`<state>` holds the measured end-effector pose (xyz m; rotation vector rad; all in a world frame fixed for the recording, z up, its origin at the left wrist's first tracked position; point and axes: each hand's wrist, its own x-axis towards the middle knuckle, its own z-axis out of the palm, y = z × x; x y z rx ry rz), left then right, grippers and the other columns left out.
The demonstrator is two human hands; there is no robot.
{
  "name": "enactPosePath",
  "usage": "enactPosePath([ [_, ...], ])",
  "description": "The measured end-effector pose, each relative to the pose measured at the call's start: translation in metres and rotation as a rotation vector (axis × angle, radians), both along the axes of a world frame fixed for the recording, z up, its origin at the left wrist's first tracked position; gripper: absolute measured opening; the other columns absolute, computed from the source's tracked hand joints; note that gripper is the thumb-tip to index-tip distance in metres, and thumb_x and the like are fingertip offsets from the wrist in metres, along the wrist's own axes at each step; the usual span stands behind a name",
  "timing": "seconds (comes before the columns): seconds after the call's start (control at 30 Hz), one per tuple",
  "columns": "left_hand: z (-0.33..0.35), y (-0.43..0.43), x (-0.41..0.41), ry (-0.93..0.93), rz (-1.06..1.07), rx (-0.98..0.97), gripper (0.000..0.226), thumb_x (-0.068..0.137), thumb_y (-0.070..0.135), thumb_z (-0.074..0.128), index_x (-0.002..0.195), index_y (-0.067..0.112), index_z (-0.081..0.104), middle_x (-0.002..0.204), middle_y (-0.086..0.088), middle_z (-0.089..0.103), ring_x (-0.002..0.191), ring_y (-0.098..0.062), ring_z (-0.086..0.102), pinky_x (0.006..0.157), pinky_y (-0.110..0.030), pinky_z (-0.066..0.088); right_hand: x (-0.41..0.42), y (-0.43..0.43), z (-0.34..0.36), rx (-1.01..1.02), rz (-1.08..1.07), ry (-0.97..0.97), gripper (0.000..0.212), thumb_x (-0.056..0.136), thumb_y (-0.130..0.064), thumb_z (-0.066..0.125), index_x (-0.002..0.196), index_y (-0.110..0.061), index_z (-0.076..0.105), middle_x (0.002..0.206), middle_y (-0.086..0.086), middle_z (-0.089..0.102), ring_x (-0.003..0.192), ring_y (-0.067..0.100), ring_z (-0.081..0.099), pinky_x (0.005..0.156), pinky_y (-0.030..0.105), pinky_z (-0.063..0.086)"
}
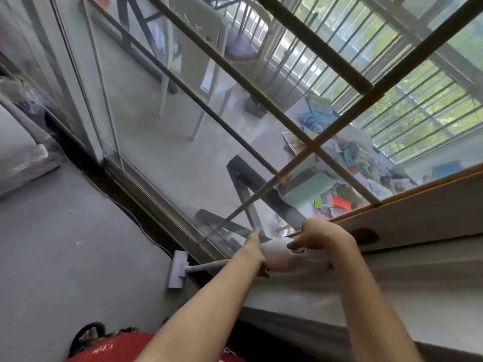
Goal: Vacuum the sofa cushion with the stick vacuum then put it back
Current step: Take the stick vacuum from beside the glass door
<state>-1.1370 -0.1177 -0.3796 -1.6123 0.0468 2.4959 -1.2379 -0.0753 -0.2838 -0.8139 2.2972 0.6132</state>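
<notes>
Head view: a white plastic stick vacuum (277, 257) leans beside a sliding glass door (162, 131), its floor head (177, 270) on grey tile. The left hand (254, 248) and right hand (311, 237) curl closed around its body.

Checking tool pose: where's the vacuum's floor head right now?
In the head view, lower left of centre: the floor head sits on the grey floor beside the sliding door track, left of both hands gripping the vacuum body.

The grey floor (65, 231) carries the white stick vacuum's floor head (177, 270), beside the sliding glass door's track (156, 202).
</notes>
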Motion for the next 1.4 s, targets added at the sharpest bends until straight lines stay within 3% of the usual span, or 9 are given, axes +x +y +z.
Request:
enactPosePath([
  [0.07, -0.003, 0.002, -0.004, -0.040, 0.053, 0.085, 0.091, 0.083, 0.056, 0.064, 0.149, 0.005, 0.025, 0.154, -0.024, 0.021, 0.140, -0.044, 0.023, 0.115, -0.057, 0.023, 0.000, 0.000, -0.005, 0.040, 0.018, 0.015, 0.044, 0.078, -0.050, 0.072, 0.096, -0.010, 0.067, 0.097, 0.006, 0.070, 0.087, 0.021, 0.064, 0.073, 0.030, 0.048],
  [0.13, -0.011, 0.008, -0.012, -0.040, 0.078, 0.102, 0.086, 0.082, 0.057, 0.064, 0.146, 0.008, 0.034, 0.150, -0.025, 0.030, 0.135, -0.046, 0.032, 0.111, -0.059, 0.029, 0.000, -0.001, -0.008, 0.066, 0.043, 0.030, 0.045, 0.076, -0.053, 0.072, 0.093, -0.012, 0.064, 0.098, 0.005, 0.070, 0.086, 0.021, 0.062, 0.071, 0.029, 0.045],
  [0.27, -0.075, 0.028, -0.047, -0.139, -0.022, 0.081, 0.074, 0.066, 0.055, 0.077, 0.126, 0.018, 0.053, 0.128, -0.022, 0.050, 0.109, -0.049, 0.050, 0.077, -0.063, 0.046, -0.001, -0.003, -0.016, 0.180, 0.041, 0.018, 0.067, 0.072, -0.056, 0.075, 0.119, -0.010, 0.061, 0.118, 0.006, 0.068, 0.107, 0.025, 0.062, 0.093, 0.035, 0.049],
  [0.4, -0.054, 0.029, -0.039, -0.164, 0.017, 0.183, 0.078, 0.065, 0.049, 0.083, 0.121, 0.004, 0.051, 0.127, -0.019, 0.054, 0.115, -0.041, 0.052, 0.097, -0.052, 0.047, 0.003, 0.000, -0.020, 0.328, 0.133, 0.038, 0.071, 0.073, -0.058, 0.073, 0.128, -0.015, 0.058, 0.122, 0.004, 0.068, 0.110, 0.024, 0.065, 0.098, 0.037, 0.049],
  [0.5, -0.052, 0.030, -0.035, -0.149, 0.091, 0.246, 0.072, 0.062, 0.043, 0.086, 0.114, 0.002, 0.058, 0.110, -0.018, 0.062, 0.105, -0.037, 0.061, 0.093, -0.046, 0.053, 0.007, 0.001, -0.018, 0.379, 0.191, 0.057, 0.063, 0.080, -0.057, 0.067, 0.128, -0.017, 0.058, 0.123, 0.000, 0.067, 0.110, 0.021, 0.066, 0.097, 0.034, 0.048],
  [0.83, -0.041, 0.023, -0.015, -0.141, 0.165, 0.177, 0.046, 0.067, 0.038, 0.077, 0.094, 0.004, 0.059, 0.080, -0.013, 0.056, 0.067, -0.031, 0.055, 0.071, -0.036, 0.053, 0.022, -0.009, -0.021, 0.401, 0.162, 0.026, 0.028, 0.080, -0.045, 0.068, 0.098, -0.024, 0.062, 0.110, -0.004, 0.074, 0.105, 0.017, 0.068, 0.098, 0.032, 0.048],
  [1.13, -0.021, -0.018, 0.041, -0.165, 0.215, 0.079, 0.053, 0.071, 0.044, 0.076, 0.096, 0.002, 0.056, 0.080, -0.014, 0.051, 0.080, -0.032, 0.051, 0.078, -0.038, 0.049, 0.065, -0.048, 0.005, 0.256, 0.141, -0.018, 0.019, 0.076, -0.036, 0.073, 0.070, -0.021, 0.065, 0.069, -0.007, 0.068, 0.067, 0.011, 0.065, 0.082, 0.025, 0.052],
  [1.3, -0.017, -0.039, 0.076, -0.245, 0.195, 0.000, 0.063, 0.059, 0.046, 0.078, 0.112, 0.016, 0.063, 0.102, -0.010, 0.066, 0.096, -0.033, 0.062, 0.086, -0.041, 0.053, 0.103, -0.069, 0.019, 0.196, 0.218, -0.041, 0.024, 0.077, -0.038, 0.072, 0.074, -0.019, 0.058, 0.098, 0.000, 0.071, 0.093, 0.018, 0.066, 0.095, 0.032, 0.052],
  [1.4, -0.003, -0.055, 0.109, -0.243, 0.237, -0.063, 0.057, 0.061, 0.041, 0.079, 0.109, 0.015, 0.063, 0.090, -0.011, 0.066, 0.088, -0.031, 0.063, 0.088, -0.040, 0.053, 0.128, -0.081, 0.024, 0.159, 0.242, -0.115, 0.024, 0.081, -0.036, 0.070, 0.094, -0.023, 0.055, 0.114, 0.006, 0.068, 0.098, 0.019, 0.063, 0.097, 0.032, 0.051],
])
